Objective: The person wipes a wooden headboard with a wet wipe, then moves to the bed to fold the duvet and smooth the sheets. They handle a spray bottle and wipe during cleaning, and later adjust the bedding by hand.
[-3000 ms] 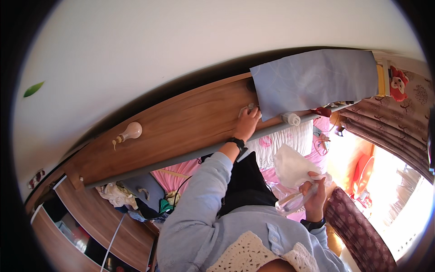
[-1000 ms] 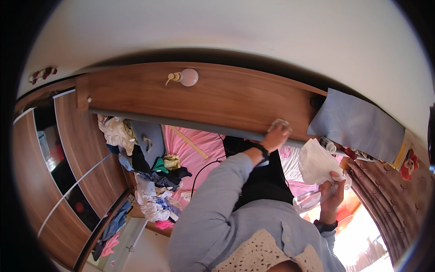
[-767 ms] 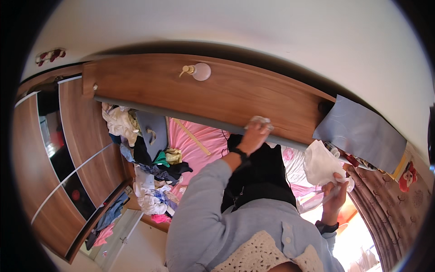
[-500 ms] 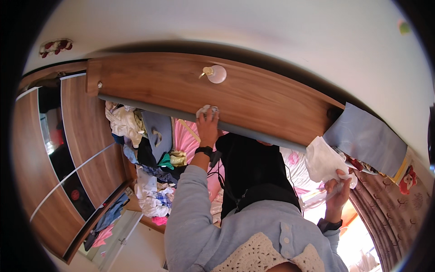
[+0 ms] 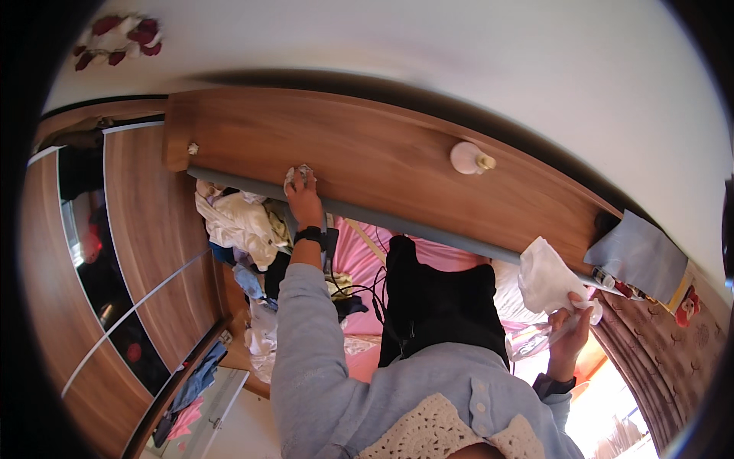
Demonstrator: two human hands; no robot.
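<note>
My left hand presses a crumpled white wad, tissue or cloth, against the wooden ledge. Its fingers are bent over the wad and partly hide it. Off to the right, my right hand is closed on a thin white sheet, which puffs up above the fingers; a clear, crinkled part hangs beside the hand. Whether this is a plastic bag or tissue I cannot tell. A rounded pale-pink bottle with a gold top is on the ledge between my hands, nearer the right one.
Piled clothes lie beyond my left forearm, beside the wardrobe. Pink bedding spreads below the ledge. Dark cables hang near my left arm. A grey-blue panel and patterned curtain are at the right.
My left hand has slid left along the ledge with the wad. The bottle now sits farther right, its gold top pointing right instead of left. The view has shifted; my right hand keeps its grip.
</note>
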